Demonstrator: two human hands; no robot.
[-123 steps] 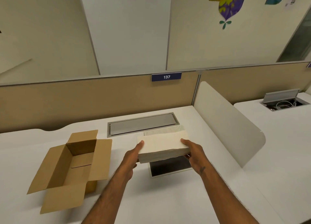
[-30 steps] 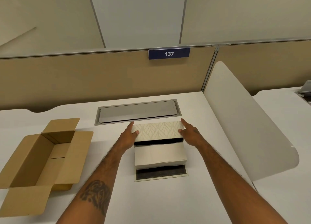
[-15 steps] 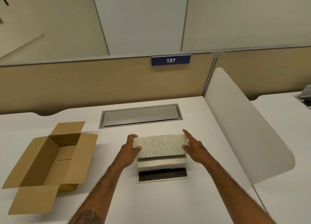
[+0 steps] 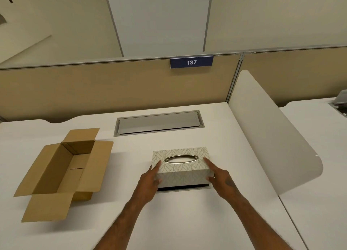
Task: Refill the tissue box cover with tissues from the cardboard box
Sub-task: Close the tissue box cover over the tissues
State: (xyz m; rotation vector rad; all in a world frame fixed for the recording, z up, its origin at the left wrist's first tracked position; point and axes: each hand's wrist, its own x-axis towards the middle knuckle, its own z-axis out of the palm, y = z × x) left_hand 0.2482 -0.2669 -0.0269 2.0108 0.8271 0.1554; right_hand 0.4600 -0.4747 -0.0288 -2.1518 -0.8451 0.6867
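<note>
Lowered tissue box cover [image 4: 181, 164], two hands, perhaps seated.

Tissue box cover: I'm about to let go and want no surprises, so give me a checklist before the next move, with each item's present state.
1. Tissue box cover upright, oval opening on top: ok.
2. Cover fully seated on its base: not ok, a dark gap shows along the near edge.
3. Left hand and right hand on the cover's ends: ok.
4. Tissue pulled up through the opening: not ok, none shows.
5. Cardboard box emptied: ok.
</note>
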